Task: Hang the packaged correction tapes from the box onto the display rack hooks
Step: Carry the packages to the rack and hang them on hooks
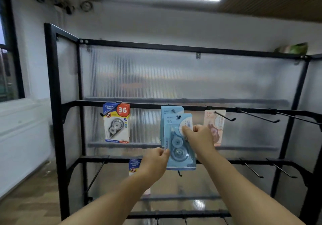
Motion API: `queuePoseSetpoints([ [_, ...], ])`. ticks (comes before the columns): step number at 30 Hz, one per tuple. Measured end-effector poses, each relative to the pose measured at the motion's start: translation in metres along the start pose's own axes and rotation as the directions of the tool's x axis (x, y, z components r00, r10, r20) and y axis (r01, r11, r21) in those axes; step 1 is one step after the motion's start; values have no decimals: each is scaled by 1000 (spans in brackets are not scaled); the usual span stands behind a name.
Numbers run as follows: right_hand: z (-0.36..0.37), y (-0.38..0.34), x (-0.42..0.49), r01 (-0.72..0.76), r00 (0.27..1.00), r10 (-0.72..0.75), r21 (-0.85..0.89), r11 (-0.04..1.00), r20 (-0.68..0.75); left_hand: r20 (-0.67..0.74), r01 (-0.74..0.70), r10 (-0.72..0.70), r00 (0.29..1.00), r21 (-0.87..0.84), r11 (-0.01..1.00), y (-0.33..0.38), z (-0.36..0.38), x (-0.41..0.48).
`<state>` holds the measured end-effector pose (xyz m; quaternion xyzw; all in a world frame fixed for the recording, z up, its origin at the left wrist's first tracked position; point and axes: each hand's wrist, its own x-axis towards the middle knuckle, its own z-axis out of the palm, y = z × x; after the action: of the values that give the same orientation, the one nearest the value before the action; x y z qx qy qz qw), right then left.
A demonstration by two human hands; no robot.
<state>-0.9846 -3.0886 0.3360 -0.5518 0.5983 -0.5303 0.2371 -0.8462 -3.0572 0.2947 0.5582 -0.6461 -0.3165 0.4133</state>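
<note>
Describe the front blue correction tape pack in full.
The blue pack is a light blue card with a clear blister over a dispenser with two round reels, "36" printed near the top. It sits upright, slightly tilted, before a second blue pack. A black hook tip shows at its hang hole. The left hand pinches its lower left edge, the right hand its upper right.

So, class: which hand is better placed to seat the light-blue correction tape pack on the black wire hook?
Likely right. The right hand pinches the light-blue correction tape pack near its top, just below the black wire hook; the left hand only pinches its lower left edge.
</note>
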Motion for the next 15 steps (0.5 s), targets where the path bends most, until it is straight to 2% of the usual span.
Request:
queuePoseSetpoints([
  [3,9,-2,25,-38,999,39,-84,996,8,-58,3,5,998,139,990,6,-5,5],
  [8,35,3,78,-161,983,168,-101,982,67,-69,-19,30,997,161,987,5,-19,12],
  [10,41,2,92,-158,983,174,-221,962,52,-69,-31,44,997,182,983,2,-27,15],
  [13,37,-2,93,-99,992,124,-497,862,17,-80,-6,25,997,221,975,-7,-35,17],
  [15,32,-1,85,-62,996,91,-582,811,21,-86,29,-8,996,247,969,-13,-37,17],
])
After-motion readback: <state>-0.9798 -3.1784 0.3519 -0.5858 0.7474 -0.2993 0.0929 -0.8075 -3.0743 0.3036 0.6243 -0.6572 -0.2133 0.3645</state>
